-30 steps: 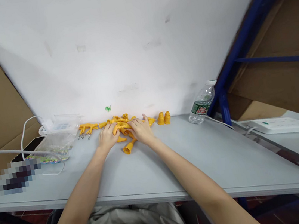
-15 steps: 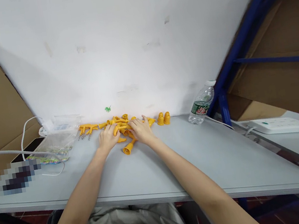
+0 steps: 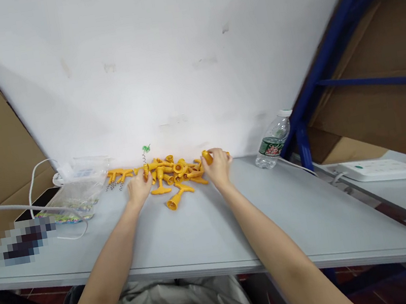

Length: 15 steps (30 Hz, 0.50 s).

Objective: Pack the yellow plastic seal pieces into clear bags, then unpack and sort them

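My left hand [image 3: 138,189] is closed around the yellow handle of a corkscrew [image 3: 146,170], whose bare metal spiral points up. In my right hand [image 3: 220,169], at the right end of the pile, is a yellow plastic cap [image 3: 207,157], tilted between the fingers. Between the hands lies a heap of yellow corkscrews [image 3: 178,168], many with cone-shaped sheaths over their spirals. One sheathed corkscrew [image 3: 173,202] rests nearer to me than the others. My right hand mostly hides the caps that stand behind it.
Left of the heap, corkscrews with bare spirals [image 3: 119,175] lie in a row. Clear plastic bags [image 3: 79,197], a phone [image 3: 39,202] and a white cable [image 3: 33,199] are farther left. A water bottle [image 3: 275,140] leans at the right, and a power strip [image 3: 383,169] lies beyond it.
My hands have moved apart from the heap. The left now holds a corkscrew with its spiral upward. The right has gone to the standing caps and grips one.
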Each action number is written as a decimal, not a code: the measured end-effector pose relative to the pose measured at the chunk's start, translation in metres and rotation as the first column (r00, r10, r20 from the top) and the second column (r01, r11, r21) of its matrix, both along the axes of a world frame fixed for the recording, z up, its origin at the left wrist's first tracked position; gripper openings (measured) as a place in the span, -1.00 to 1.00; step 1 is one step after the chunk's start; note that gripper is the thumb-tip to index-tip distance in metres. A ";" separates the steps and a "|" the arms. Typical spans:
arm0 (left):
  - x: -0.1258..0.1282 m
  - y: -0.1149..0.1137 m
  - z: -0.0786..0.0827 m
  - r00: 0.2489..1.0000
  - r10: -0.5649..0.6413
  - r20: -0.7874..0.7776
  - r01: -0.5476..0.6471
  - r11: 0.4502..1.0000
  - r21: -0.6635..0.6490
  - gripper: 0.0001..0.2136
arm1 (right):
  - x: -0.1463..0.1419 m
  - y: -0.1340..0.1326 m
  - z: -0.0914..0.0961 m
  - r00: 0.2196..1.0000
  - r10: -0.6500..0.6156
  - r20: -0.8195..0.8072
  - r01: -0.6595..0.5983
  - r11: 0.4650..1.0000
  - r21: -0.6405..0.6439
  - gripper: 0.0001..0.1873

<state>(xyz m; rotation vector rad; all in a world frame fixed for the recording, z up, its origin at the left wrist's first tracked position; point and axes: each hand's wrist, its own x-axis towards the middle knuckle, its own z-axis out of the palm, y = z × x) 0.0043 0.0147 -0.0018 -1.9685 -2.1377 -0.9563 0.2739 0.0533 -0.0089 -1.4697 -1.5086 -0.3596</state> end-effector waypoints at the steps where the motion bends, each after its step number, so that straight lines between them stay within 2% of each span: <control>1: -0.002 0.002 -0.002 1.000 0.006 0.009 -0.006 1.000 0.003 -0.72 | 0.009 0.003 -0.004 0.995 -0.054 -0.078 0.053 0.998 -0.013 -0.74; 5: -0.010 0.011 -0.012 0.993 0.008 0.115 -0.014 0.999 0.048 -0.74 | 0.042 0.012 -0.024 0.917 -0.242 -0.316 0.211 0.969 -0.129 -0.69; 10: -0.024 0.026 -0.029 0.946 -0.034 0.323 -0.018 0.987 0.157 -0.69 | 0.057 0.015 -0.038 0.860 -0.349 -0.373 0.235 0.919 -0.317 -0.73; 13: -0.030 0.040 -0.041 0.860 -0.130 0.494 0.007 0.970 0.242 -0.63 | 0.055 0.015 -0.041 0.867 -0.349 -0.355 0.205 0.900 -0.384 -0.73; 15: -0.033 0.047 -0.047 0.753 -0.201 0.626 0.033 0.962 0.269 -0.57 | 0.053 0.016 -0.041 0.873 -0.351 -0.338 0.190 0.885 -0.426 -0.70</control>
